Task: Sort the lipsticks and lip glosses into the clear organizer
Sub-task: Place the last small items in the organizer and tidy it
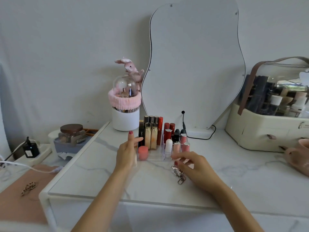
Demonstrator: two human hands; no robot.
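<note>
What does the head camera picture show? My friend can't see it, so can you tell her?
Two hands reach to a clear organizer full of lipsticks and lip glosses on a white marble table. The left hand touches its left side; the right hand hovers at its front, over a silver keychain. A wavy mirror stands behind.

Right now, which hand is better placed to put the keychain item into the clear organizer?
The right hand. Its fingers are at the silver keychain, just in front of the clear organizer. The left hand rests with straight fingers against the organizer's left side, so it seems to steady it.
</note>
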